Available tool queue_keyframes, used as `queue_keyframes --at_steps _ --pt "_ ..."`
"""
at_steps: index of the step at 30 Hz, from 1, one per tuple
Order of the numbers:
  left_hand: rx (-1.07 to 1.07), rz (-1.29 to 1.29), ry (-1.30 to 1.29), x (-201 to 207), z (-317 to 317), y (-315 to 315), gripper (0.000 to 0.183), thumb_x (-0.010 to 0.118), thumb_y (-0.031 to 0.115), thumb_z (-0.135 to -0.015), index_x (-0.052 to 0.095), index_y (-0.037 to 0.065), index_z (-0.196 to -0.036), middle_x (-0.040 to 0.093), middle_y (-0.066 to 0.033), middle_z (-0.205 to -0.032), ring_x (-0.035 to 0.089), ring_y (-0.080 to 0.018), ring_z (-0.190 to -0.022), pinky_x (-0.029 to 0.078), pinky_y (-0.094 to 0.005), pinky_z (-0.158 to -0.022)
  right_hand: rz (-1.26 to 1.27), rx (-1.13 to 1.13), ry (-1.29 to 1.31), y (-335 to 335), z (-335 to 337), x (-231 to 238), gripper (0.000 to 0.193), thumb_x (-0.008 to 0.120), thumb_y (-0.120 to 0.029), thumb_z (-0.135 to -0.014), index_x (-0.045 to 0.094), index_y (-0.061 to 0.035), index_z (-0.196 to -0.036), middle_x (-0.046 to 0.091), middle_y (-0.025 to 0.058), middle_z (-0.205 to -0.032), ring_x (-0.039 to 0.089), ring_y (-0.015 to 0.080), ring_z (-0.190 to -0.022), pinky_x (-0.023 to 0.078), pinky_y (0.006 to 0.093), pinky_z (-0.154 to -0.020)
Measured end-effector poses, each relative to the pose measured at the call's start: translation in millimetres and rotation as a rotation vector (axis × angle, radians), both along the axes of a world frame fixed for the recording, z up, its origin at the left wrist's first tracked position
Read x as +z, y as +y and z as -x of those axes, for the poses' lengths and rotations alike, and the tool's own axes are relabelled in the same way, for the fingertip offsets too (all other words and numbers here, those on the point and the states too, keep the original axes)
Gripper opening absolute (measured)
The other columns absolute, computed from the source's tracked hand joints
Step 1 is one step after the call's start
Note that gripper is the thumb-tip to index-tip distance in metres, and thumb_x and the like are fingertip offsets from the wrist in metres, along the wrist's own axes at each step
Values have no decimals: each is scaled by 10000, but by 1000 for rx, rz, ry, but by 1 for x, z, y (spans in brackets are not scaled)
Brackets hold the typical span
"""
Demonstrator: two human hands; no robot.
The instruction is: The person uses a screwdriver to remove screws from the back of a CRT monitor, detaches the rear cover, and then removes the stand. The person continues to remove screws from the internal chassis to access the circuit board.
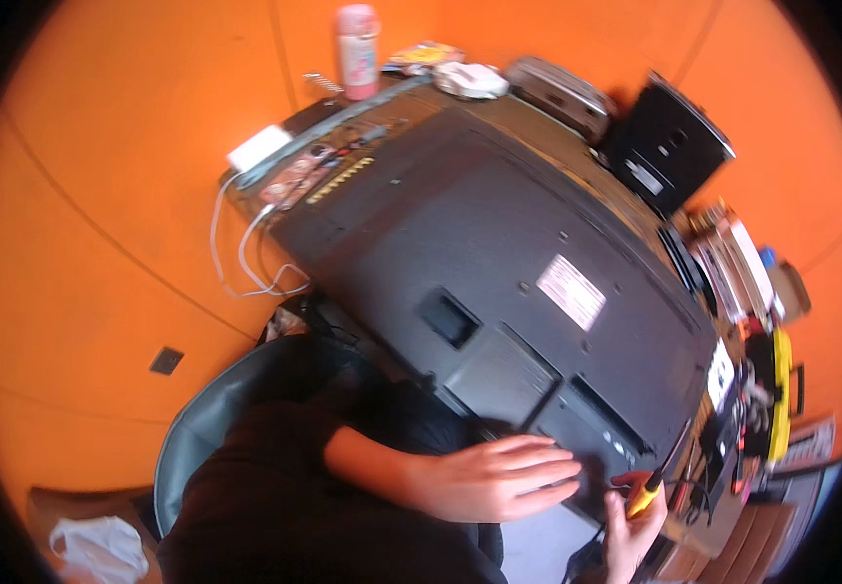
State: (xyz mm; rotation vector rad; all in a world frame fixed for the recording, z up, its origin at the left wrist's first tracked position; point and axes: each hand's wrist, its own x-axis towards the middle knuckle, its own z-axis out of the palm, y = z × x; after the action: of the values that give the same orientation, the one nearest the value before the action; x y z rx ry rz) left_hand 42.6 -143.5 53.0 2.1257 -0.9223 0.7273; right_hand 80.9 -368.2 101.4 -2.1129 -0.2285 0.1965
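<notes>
A large flat-screen television [421,224] lies with its dark back panel facing up on a wooden table. My left hand [499,479] rests palm down at the panel's near edge, fingers stretched out and holding nothing. To its right, my right hand [625,530] is closed around a screwdriver [643,498] with a yellow and black handle. The thin shaft points up and away, beside the television's right corner. A white label [572,291] and a square recess [450,317] show on the panel.
A yellow-edged toolbox [782,394] and loose tools lie at the right. Along the far side stand a black device [667,143], a silver-grey box [559,97] and a pink bottle [358,54]. White cables [243,253] hang off the left edge.
</notes>
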Motion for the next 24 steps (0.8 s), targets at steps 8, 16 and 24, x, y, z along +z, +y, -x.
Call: queue_keyframes --at_steps 8,16,24 --pt "733 -216 216 6 16 178 772 725 452 -616 455 105 -1250 362 -169 -1332 332 -319 -1246 242 -498 -1018 201 254 92 14 -1 -18 867 648 158 -604 262 -75 -1344 339 86 -1333 383 203 -1195 395 358 -945" --pt "754 -281 402 -4 17 232 873 720 511 -569 422 103 -1280 391 -160 -1308 320 -326 -1248 189 -532 -1027 665 288 -235 21 0 -2 392 672 -110 -688 500 -50 -1035 537 134 -957 513 280 -882 432 374 -746" --pt "681 -270 362 -9 11 240 870 763 442 -528 433 116 -1264 400 -151 -1296 343 -295 -1237 186 -531 -1027 665 278 -298 32 6 15 401 683 -72 -637 548 -58 -1014 556 149 -881 530 338 -850 428 398 -753"
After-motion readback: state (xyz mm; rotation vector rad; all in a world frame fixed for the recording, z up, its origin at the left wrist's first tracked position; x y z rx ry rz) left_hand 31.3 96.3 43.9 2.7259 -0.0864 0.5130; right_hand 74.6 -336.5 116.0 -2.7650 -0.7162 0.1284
